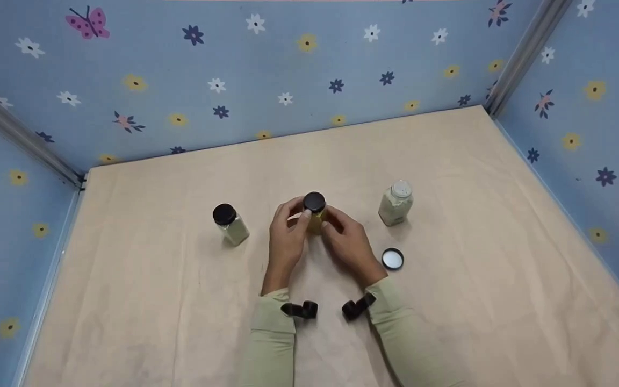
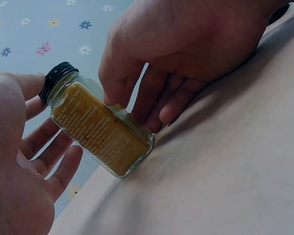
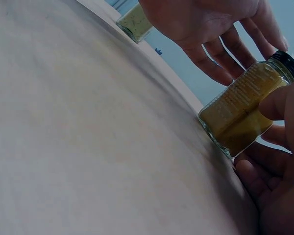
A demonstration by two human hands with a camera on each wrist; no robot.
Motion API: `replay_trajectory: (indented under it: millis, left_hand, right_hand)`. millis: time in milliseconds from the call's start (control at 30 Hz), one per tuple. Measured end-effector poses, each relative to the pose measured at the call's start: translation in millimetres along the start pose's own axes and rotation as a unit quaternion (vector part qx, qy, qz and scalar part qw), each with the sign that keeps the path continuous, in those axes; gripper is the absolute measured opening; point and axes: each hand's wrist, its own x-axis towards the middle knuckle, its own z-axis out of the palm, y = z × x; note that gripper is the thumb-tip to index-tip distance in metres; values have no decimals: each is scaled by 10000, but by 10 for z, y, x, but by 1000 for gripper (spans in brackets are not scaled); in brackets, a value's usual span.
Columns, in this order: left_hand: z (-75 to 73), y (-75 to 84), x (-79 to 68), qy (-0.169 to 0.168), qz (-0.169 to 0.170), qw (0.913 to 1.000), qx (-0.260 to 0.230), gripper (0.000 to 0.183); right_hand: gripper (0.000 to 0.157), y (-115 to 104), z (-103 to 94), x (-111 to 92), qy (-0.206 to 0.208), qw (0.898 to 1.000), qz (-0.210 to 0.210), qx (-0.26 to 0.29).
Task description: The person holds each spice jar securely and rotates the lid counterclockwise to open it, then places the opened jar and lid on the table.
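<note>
A square glass jar of yellow-brown powder [image 2: 95, 127] stands upright on the table in the middle of the head view, its black screw lid [image 1: 315, 202] in place. My left hand [image 1: 286, 239] pinches that lid between thumb and forefinger, the other fingers spread behind the jar. Lower down, my right hand [image 1: 350, 242] grips the jar's glass body with thumb and fingers. White printing covers one face of the glass in the left wrist view. To the right stands a jar of pale green powder [image 1: 395, 208] with a whitish top and no black lid on it.
Left of my hands, another pale green jar [image 1: 235, 232] wears a black lid. A loose black lid [image 1: 393, 259] lies with its white inside up, close to my right wrist. A cream cloth [image 1: 143, 279] covers the table, and flowered blue walls [image 1: 288, 64] enclose it.
</note>
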Motion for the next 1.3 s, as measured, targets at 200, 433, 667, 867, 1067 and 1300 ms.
replay_trajectory:
  millis: [200,433,667,867,1067,1300]
  left_hand:
    - [-17,-21,3,58,51,9998,-181,30]
    - [-12,-25,-1,73,-42,9997,-234,32]
    - [3,-18,1,-57,-36,9999,129,46]
    - [42,3,1,-98,-129,9984,549,50]
    - [55,10,-4,-159,-225,9978,606,49]
    - [9,57,-11,-156,-116,9995,248,42]
  right_hand:
    - [42,-7,-4,-4,6,9999,-13,114]
    - [42,-14,-4,-5,50,9998,-40,165]
    - [41,-24,8,0,129,9998,-24,116]
    - [41,-19,2,2,103,9999,38,74]
    - [43,-18,-6,0,-23,9999,157,40]
    - [42,-15,-1,0,-5,9999,98,27]
